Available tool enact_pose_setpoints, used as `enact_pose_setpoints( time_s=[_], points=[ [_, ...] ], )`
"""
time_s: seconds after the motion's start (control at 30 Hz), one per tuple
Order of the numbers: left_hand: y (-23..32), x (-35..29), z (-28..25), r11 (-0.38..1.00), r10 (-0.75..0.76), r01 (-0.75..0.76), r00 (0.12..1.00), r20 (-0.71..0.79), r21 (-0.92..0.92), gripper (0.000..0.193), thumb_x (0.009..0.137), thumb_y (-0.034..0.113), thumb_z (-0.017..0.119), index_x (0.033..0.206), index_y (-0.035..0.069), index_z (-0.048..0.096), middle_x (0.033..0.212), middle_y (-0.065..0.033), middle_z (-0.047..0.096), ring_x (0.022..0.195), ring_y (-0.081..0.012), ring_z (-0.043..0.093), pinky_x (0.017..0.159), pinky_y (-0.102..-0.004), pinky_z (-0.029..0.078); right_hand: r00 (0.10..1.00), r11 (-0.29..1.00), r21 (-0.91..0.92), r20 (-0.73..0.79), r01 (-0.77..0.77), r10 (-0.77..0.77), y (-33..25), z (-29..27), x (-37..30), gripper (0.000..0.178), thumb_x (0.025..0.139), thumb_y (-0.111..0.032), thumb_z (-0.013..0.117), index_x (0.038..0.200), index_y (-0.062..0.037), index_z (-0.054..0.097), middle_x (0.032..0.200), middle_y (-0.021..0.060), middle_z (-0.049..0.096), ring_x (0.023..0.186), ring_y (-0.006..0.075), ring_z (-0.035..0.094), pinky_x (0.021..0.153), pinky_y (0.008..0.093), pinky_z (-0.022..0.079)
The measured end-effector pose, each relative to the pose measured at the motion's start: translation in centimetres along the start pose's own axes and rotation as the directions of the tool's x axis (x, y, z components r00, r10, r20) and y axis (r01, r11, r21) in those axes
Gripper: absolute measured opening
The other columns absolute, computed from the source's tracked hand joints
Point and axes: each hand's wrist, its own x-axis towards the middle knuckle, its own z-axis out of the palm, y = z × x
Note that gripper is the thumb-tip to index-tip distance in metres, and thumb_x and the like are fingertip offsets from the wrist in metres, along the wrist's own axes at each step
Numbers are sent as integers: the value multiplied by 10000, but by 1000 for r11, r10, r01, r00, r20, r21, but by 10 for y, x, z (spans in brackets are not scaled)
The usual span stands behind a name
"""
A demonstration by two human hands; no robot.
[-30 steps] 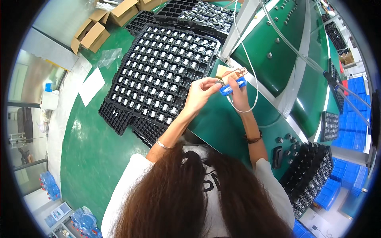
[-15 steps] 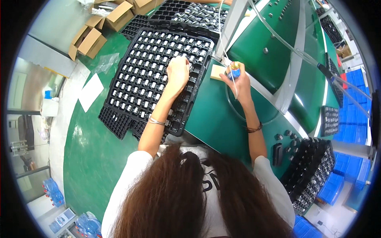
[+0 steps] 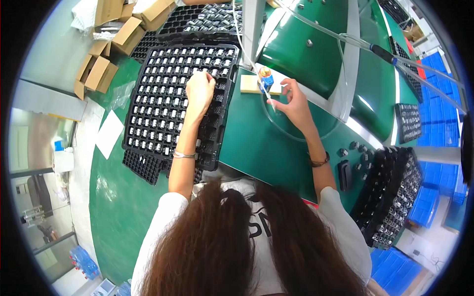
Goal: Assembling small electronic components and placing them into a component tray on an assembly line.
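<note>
My left hand [image 3: 201,93] is over the right part of a large black tray [image 3: 215,143], its fingers pinched together. Whatever they pinch is too small or hidden to make out. Rows of small silvery metal parts [image 3: 163,99] sit in the tray's pockets; pockets along its right side hold none. My right hand [image 3: 292,102] is open, thumb and fingers apart, just right of a small blue cylinder-like thing with a brass-coloured top [image 3: 266,79]. That thing stands by a pale yellow block [image 3: 250,84]. A thin white tube [image 3: 267,93] runs down past it, close to my thumb tip.
More black trays of metal parts stand at the back [image 3: 212,19] and at the right [image 3: 390,197]. Loose metal parts [image 3: 363,148] and a black oblong piece [image 3: 344,176] lie on the green table. A green conveyor belt [image 3: 306,54], grey post [image 3: 253,32] and cardboard boxes [image 3: 101,74] are beyond.
My right hand has let go of the blue thing and drawn back to its right. My left hand stays pinched over the tray. The whole view has shifted a little.
</note>
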Motion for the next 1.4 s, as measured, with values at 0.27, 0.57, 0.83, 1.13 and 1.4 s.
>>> enact_pose_setpoints(
  time_s=[0.27, 0.57, 0.83, 1.13, 1.4],
  points=[
    [23, -19, -15, 141, -115, 363, 930, 349, -921, 179, 969, 186, 396, 955, 19, 459, 1007, -208, 604, 896, -230, 632, 857, -327, 537, 951, 962, -126, -167, 241, -260, 4, 36, 37, 511, 693, -280, 781, 1049, -43, 501, 888, 120, 551, 780, 238, 562, 694, 330, 452],
    [34, -78, -8, -203, -96, 526, 829, 551, -826, 352, 965, 216, 464, 1223, -22, 494, 986, -77, 595, 848, -103, 535, 815, -221, 453, 823, 984, -135, -541, 116, -171, 66, -9, 115, 271, 778, -246, 698, 905, -31, 595, 707, 112, 615, 624, 184, 605, 602, 297, 472],
    [56, -74, 10, -74, -53, 475, 876, 479, -877, 348, 914, 125, 558, 1215, -33, 484, 1087, -104, 611, 942, -137, 585, 816, -229, 450, 838, 941, -313, -542, -131, -64, 114, -37, 147, 350, 767, -328, 687, 949, -50, 577, 803, 150, 652, 795, 350, 638, 713, 394, 480],
    [58, -68, 15, -74, -31, 488, 871, 491, -870, 268, 898, 137, 579, 1136, 20, 540, 1057, -64, 630, 925, -126, 582, 813, -223, 433, 846, 972, -233, -513, 26, -145, 111, -26, 159, 377, 736, -260, 731, 1002, -53, 562, 899, 166, 642, 853, 326, 634, 732, 359, 483],
    [56, -79, 8, -85, -39, 527, 846, 531, -846, 282, 893, 129, 582, 1148, 16, 534, 1087, -84, 615, 920, -129, 578, 814, -230, 437, 810, 908, -406, -565, -105, -159, 122, -13, 185, 375, 681, -211, 719, 922, -46, 483, 777, 201, 616, 755, 399, 604, 684, 483, 461]
  ],
)
